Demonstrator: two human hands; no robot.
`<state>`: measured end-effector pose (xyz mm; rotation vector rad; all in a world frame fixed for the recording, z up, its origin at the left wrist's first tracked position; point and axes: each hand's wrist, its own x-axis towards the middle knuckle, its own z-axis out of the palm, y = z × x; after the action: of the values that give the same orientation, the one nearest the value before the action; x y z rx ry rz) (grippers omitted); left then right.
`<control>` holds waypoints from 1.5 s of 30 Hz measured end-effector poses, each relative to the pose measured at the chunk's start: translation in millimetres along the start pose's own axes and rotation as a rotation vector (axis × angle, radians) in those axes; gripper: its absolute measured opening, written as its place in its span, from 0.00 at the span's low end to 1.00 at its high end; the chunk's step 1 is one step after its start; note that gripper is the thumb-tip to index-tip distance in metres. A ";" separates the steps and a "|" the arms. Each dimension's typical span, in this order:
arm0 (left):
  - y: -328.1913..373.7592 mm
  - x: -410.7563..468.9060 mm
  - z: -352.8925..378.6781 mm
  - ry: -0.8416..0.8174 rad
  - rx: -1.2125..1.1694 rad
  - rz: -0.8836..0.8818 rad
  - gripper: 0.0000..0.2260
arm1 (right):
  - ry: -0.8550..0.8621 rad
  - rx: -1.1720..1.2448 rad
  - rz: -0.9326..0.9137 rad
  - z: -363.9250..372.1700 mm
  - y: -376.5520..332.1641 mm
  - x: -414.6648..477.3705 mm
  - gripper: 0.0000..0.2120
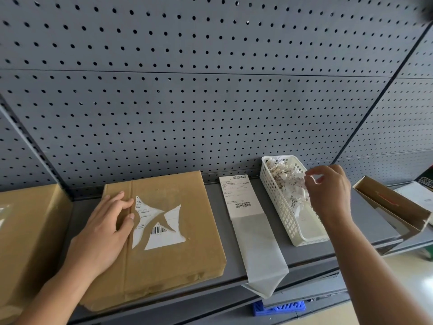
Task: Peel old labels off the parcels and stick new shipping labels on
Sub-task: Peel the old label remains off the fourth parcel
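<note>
My right fingers [316, 171] are curled, with the thumb and first finger bent into a little ring over the paper scraps [287, 184]. The tips are right at the scraps (I cannot tell if they pinch a piece or only touch). My right hand [328, 193] hangs above the white basket [277, 198] that holds the scraps, at the right middle of the frame.

My left fingers [117, 201] lie straight and flat. My left hand [103, 228] presses on the brown parcel [182, 261] at the lower left and holds nothing. Just beside my fingertips, the old label [164, 240] is torn into ragged white bits stuck on the parcel top.

Between parcel and basket lies the new label [241, 195], with its shiny backing strip [260, 252] drooping over the front edge of the grey shelf [351, 221]. Another brown box [25, 221] sits at the far left, and an open box [396, 207] at the far right.
</note>
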<state>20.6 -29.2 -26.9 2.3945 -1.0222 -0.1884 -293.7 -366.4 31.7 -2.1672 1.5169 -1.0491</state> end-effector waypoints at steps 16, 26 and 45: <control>8.8 -2.9 -2.7 -0.029 0.013 -0.036 0.19 | -0.179 0.099 -0.263 30.5 -60.7 -21.4 0.05; 13.4 -5.6 -4.4 -0.021 -0.013 -0.039 0.17 | -0.405 0.188 -0.450 80.0 -120.1 -60.2 0.07; 12.7 -6.8 -7.7 -0.023 -0.026 -0.028 0.15 | -0.781 0.297 -0.566 146.3 -204.3 -119.8 0.08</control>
<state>10.3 -28.5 -14.3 2.3890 -0.9909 -0.2381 -71.7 -200.3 7.4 -2.3953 0.3925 -0.3979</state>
